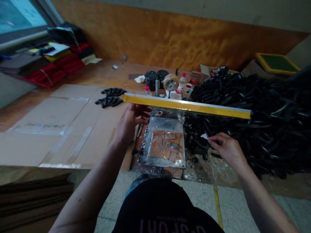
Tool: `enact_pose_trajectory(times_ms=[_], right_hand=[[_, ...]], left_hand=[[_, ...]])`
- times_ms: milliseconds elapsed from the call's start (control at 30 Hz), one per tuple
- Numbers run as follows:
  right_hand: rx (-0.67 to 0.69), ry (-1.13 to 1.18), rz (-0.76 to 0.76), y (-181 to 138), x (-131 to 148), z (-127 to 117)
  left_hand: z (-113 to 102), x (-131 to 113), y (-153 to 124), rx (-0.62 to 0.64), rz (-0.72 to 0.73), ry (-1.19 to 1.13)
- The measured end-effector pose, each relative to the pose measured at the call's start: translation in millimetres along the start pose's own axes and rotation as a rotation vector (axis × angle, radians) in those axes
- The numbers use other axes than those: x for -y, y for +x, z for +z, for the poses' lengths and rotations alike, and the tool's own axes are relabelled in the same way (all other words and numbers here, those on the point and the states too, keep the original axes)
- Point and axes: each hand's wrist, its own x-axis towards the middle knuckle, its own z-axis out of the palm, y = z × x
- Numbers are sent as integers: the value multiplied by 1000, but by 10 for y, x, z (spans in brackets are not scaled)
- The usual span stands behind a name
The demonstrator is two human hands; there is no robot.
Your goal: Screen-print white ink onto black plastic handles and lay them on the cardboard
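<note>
My left hand (131, 122) is over the left side of the work spot, its fingers stretched out and apart with nothing seen in them. Just above it runs a long yellow bar (187, 107) with a whitish top edge; I cannot tell whether the fingers touch it. On the right, my right hand (225, 147) pinches a small white scrap (204, 136) between thumb and fingertips. Between the hands lies a flat metal plate (148, 160) with a brown, tape-covered patch (157, 152) on it. Two small groups of curved black pieces (110, 97) rest on cardboard near the bar's left end.
A large heap of black pieces (272, 136) covers the right side. Flattened cardboard (60, 123) spreads across the left. Behind the bar stand dark jars (150, 79), a tape roll (171, 82) and red-capped bottles (182, 81). Red bundles (53, 69) sit at the back left.
</note>
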Motion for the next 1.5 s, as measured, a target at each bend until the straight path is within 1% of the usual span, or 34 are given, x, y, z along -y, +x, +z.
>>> enact_pose_trajectory(times_ms=[100, 200, 267, 333, 367, 433, 533, 633, 733, 833, 900, 967, 1033, 1133, 1200, 1333, 1400, 1500], right_hand=[[129, 60, -128, 74, 130, 218], [241, 114, -275, 157, 410, 502], [311, 134, -372, 186, 706, 697], [377, 148, -474, 181, 1085, 882], [408, 155, -526, 168, 1300, 974], [472, 161, -626, 127, 1771, 1171], [559, 133, -753, 61, 2575, 1527], [645, 77, -863, -3, 3508, 1931], [720, 60, -969, -95, 4520, 2308], [773, 110, -1077, -203, 5479, 2633], [799, 135, -1145, -250, 6045, 2842], [818, 132, -1202, -262, 6563, 3062], [822, 117, -1252, -237, 7056, 3301], [813, 94, -1319, -148, 7788, 3698], [805, 85, -1348, -58, 8279, 3995], [796, 115, -1359, 188, 9248, 4668], [804, 91, -1350, 317, 9718, 5030], [808, -17, -1315, 451, 10368, 5580]], left_hand=[[-5, -48, -45, -32, -21, 0], [-122, -96, -209, -93, -64, 10], [-307, -79, -379, -135, -95, 6], [-602, -6, -598, -175, -141, -2], [-792, 51, -725, -202, -169, -6], [-1245, 188, -1014, -285, -227, -8], [-2048, 407, -1527, -461, -300, -8], [-2884, 587, -2115, -640, -405, -9], [-3635, 687, -2694, -787, -522, -7], [-4247, 704, -3142, -901, -597, -10], [-4582, 699, -3330, -963, -620, -11], [-4873, 707, -3437, -1022, -627, -16], [-5137, 742, -3489, -1072, -633, -40], [-5534, 843, -3504, -1116, -646, -86], [-5838, 929, -3481, -1135, -654, -97], [-6580, 1055, -3346, -1213, -679, -83], [-6981, 1058, -3242, -1264, -698, -86], [-7536, 1008, -3076, -1314, -684, -115]])
